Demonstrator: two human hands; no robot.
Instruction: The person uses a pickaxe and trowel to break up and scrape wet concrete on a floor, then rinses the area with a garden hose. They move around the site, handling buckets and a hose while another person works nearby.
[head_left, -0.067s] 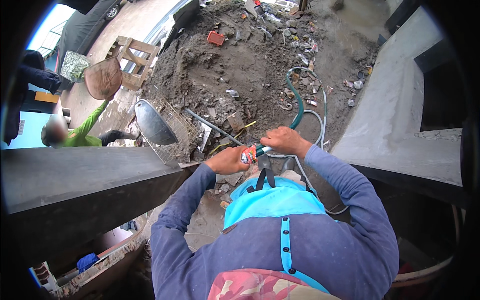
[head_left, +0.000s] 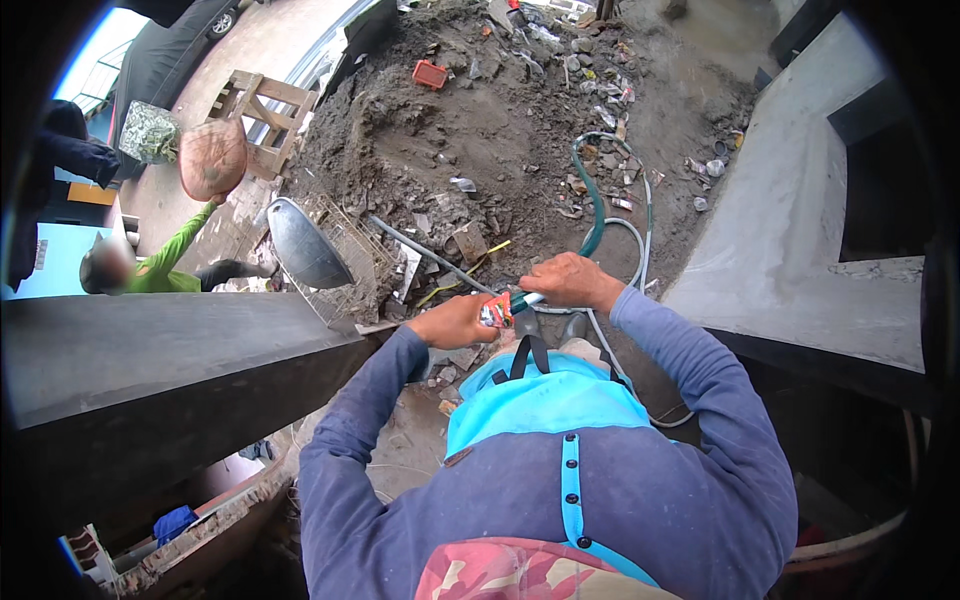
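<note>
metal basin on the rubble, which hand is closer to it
Left. The left hand is just right of and below the metal basin, across the wire mesh. The right hand is farther right, beside the green hose.

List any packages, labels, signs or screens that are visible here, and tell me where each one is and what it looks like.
Small packet: pinched between the left hand and the right hand, in front of the chest; flat, red and orange with white patches.
Bulging sack: far left, beside the wooden pallet; green-and-white pattern.
No signs or screens show.
</note>
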